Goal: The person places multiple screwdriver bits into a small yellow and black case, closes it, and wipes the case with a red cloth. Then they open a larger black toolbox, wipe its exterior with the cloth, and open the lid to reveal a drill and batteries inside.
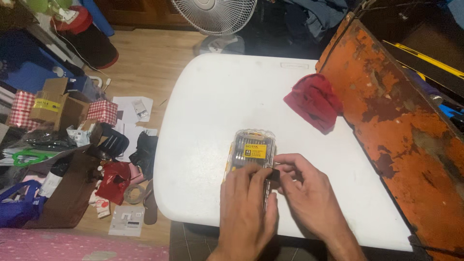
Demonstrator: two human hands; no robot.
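I'm looking down on a white table (208, 111) with rounded corners, set on a wooden floor, and I'll place everything else off that table. Near its front edge, about midway across, lies a clear plastic bit case (252, 150) with a yellow label on its lid, flat on the tabletop. My left hand (245, 208) lies palm down over the near end of the case, fingers pressed together and covering it. My right hand (304, 191) sits just beside it on the right, thumb and forefinger pinching a small dark part (274, 175) at the case's near right edge; I cannot tell whether that is a latch or a loose piece. Towards the table's far right corner a crumpled red cloth (314, 101) rests on the top, touching a rusty orange panel (401, 130) that leans along the table's right side. Beyond the far edge stands a white fan (214, 14). On the floor to the table's left there is a spread of cardboard boxes (58, 104), bags and papers
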